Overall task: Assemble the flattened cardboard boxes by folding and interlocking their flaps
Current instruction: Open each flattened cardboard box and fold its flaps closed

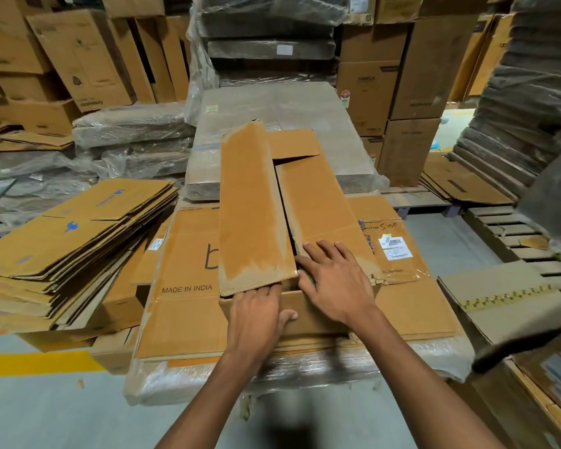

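Touching left hand (256,314) and right hand (336,280): box (253,205)

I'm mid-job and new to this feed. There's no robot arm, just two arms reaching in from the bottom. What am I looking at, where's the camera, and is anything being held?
There is no machine here. These are a person's two bare hands, filmed by one wide-angle camera worn on the head and looking forward and down, which is why the forearms enter from the bottom edge. The work surface is a plastic-wrapped stack topped by a flat cardboard sheet printed MADE IN INDIA. On it sits the box being assembled. The right hand lies flat, fingers spread, on the right flap. The left hand has its fingertips hidden under the near end of the raised left flap and its thumb on the box's near side, so its grip is unclear. A pile of flattened boxes lies to the left.
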The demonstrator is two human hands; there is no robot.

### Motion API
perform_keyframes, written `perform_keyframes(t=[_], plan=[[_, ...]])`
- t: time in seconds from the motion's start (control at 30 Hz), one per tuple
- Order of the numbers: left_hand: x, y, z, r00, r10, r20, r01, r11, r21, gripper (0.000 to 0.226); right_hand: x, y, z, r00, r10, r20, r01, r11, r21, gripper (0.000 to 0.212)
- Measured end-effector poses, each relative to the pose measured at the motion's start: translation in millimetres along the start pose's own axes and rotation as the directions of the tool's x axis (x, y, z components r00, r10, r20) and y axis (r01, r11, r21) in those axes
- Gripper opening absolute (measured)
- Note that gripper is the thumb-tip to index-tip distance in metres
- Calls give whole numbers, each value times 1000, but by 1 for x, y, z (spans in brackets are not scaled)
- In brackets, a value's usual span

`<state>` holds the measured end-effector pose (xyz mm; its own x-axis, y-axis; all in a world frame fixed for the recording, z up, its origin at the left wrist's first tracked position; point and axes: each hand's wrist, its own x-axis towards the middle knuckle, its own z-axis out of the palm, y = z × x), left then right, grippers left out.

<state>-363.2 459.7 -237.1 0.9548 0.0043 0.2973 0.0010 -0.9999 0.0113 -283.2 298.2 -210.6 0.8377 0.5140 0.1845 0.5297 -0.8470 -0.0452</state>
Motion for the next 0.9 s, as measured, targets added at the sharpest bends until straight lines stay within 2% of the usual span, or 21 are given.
perform_keyframes(t=[0.07, 0.13, 0.2, 0.27, 0.33, 0.43, 0.5, 0.6, 0.67, 0.7, 0.77, 0.8, 0.83, 0.9], plan=[[-1, 2, -2, 997, -36, -68, 25, 987, -156, 66, 0, 1, 0, 1000, 5, -11, -4, 1000, 11, 65], [-3, 5, -10, 992, -84, -98, 41, 925, -377, 75, -1, 1, 1, 1000, 6, -21, -6, 1000, 28, 66], [0, 6, -22, 986, -90, -140, 8, 867, -499, 78, -1, 1, 2, 999, 10, -35, -9, 999, 38, 64], [9, 2, -36, 956, -91, -278, -65, 862, -503, 84, -2, 1, 2, 999, 17, -44, -15, 999, 43, 62], [21, -10, -47, 916, -131, -378, -72, 875, -479, 83, -2, 1, 2, 999, 16, -39, -14, 999, 41, 62], [31, -36, -49, 893, -219, -393, 19, 891, -453, 82, -1, 1, 1, 999, 19, -44, -17, 999, 47, 63], [32, -54, -44, 900, -297, -318, 118, 870, -478, 85, -1, 0, 2, 998, 19, -51, -17, 998, 56, 63], [30, -72, -29, 892, -433, -131, 293, 773, -562, 89, -2, 1, 3, 998, 17, -52, -14, 998, 55, 60], [29, -79, -15, 855, -516, 54, 444, 675, -589, 88, -2, 0, 3, 998, 15, -54, -12, 998, 54, 59], [28, -83, -8, 819, -547, 174, 523, 585, -620, 85, -2, 0, 4, 998, 13, -58, -10, 998, 55, 59], [27, -87, -2, 745, -546, 383, 622, 361, -695, 74, -1, -2, 5, 997, 10, -74, -6, 999, 53, 59], [27, -88, -1, 737, -513, 440, 631, 290, -719, 67, -1, -3, 6, 997, 12, -81, -8, 999, 50, 59], [28, -88, -1, 745, -478, 465, 629, 271, -729, 61, -1, -3, 7, 996, 15, -86, -11, 999, 47, 59], [32, -87, -5, 766, -420, 486, 624, 307, -719, 48, -1, -2, 8, 996, 20, -83, -16, 999, 49, 59]])
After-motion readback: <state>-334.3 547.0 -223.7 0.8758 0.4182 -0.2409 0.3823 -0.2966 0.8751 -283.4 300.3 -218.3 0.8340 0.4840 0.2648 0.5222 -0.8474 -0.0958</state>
